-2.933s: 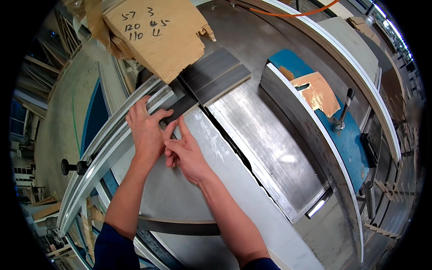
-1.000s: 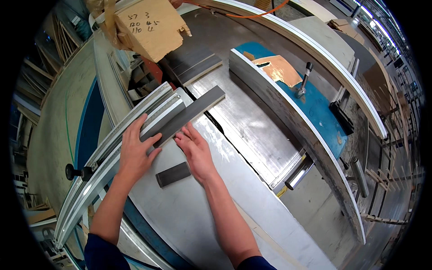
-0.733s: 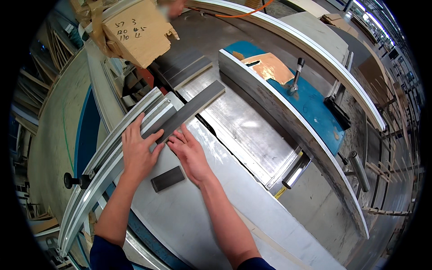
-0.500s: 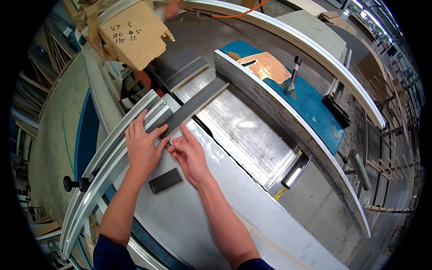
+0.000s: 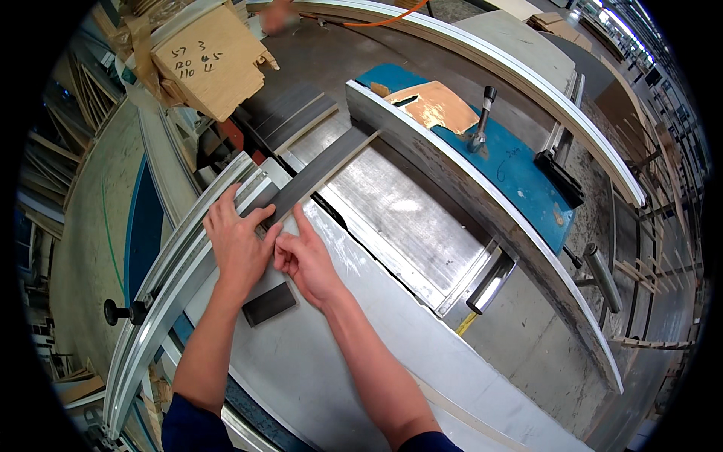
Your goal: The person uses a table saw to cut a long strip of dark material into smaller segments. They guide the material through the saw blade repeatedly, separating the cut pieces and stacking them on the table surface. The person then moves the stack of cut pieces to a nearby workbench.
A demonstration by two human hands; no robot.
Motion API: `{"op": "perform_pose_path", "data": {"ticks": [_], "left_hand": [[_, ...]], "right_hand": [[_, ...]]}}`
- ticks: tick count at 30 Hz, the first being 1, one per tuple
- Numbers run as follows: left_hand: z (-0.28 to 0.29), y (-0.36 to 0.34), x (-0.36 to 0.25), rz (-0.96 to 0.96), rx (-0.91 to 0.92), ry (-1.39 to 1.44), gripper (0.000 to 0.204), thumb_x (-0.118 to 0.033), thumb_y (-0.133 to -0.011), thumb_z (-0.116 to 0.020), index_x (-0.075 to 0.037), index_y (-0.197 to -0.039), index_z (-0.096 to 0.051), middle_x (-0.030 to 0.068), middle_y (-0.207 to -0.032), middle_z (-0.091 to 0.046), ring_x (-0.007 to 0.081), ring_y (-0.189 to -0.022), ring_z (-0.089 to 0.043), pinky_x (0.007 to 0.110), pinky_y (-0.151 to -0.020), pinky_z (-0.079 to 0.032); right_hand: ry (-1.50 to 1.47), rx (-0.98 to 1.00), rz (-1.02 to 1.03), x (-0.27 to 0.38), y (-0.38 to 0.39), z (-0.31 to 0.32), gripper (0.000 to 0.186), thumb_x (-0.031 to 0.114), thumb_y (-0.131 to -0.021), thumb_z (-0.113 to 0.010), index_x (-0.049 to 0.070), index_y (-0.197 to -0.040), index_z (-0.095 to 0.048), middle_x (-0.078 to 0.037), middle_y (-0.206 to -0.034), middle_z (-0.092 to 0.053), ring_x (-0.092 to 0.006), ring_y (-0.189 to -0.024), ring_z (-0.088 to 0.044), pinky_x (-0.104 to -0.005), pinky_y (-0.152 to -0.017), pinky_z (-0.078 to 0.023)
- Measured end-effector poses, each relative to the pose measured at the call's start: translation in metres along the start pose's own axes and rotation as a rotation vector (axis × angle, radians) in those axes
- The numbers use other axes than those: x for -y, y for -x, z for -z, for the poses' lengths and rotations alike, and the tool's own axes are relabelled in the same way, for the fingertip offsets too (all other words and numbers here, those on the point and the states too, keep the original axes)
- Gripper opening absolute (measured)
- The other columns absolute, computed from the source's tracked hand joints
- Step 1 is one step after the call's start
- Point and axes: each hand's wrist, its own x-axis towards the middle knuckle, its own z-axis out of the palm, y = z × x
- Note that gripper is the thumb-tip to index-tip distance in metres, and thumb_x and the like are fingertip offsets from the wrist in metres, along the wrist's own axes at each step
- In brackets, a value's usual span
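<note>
A long dark grey strip with a pale edge lies across the metal saw table, its far end near a raised grey guide board. My left hand has its fingers spread on the silver rail, the forefinger and thumb pressing at the strip's near end. Against the strip's right side my right hand lays a stretched forefinger. Its other fingers are curled by the near end; anything inside them is hidden. A short dark offcut rests between my wrists.
Several dark strips lie beyond the rail. A brown board with handwriting stands at upper left, near a blurred hand of another person. A blue plate with a clamp lever lies behind the guide board. A black knob juts from the rail.
The whole view has shifted slightly, moving most things a little left. My right hand's curled fingers have drawn in closer together. Both hands stay at the strip's near end.
</note>
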Motion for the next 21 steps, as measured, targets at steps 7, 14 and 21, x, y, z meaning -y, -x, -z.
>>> {"op": "perform_pose_path", "data": {"ticks": [7,14,21], "left_hand": [[-0.004,0.000,-0.001,0.057,-0.010,0.012,0.035,-0.029,-0.075,-0.096,-0.017,-0.107,-0.089,0.0194,-0.150,-0.056,0.0406,-0.137,-0.050,0.052,-0.116,-0.036],[-0.002,-0.003,-0.002,0.081,0.005,0.022,0.038,-0.028,-0.073,-0.098,-0.014,-0.107,-0.089,0.0220,-0.150,-0.057,0.0420,-0.137,-0.050,0.051,-0.117,-0.036],[-0.003,-0.009,0.005,0.085,0.017,0.013,0.038,-0.025,-0.072,-0.098,-0.014,-0.107,-0.089,0.0231,-0.150,-0.057,0.0419,-0.137,-0.051,0.050,-0.114,-0.037]], "right_hand": [[0.079,-0.009,-0.077,0.012,0.000,-0.006,0.101,0.010,-0.108,-0.058,0.010,-0.177,0.015,-0.004,-0.086,-0.061,-0.0137,-0.070,-0.057,-0.0285,-0.065,-0.047],[0.081,-0.016,-0.118,0.014,-0.001,-0.008,0.100,0.012,-0.109,-0.059,0.010,-0.177,0.015,-0.005,-0.086,-0.061,-0.0143,-0.068,-0.057,-0.0285,-0.063,-0.047],[0.098,-0.011,-0.111,0.012,-0.009,-0.012,0.103,0.011,-0.108,-0.060,0.010,-0.177,0.016,-0.006,-0.089,-0.064,-0.0148,-0.069,-0.061,-0.0271,-0.063,-0.048]]}}
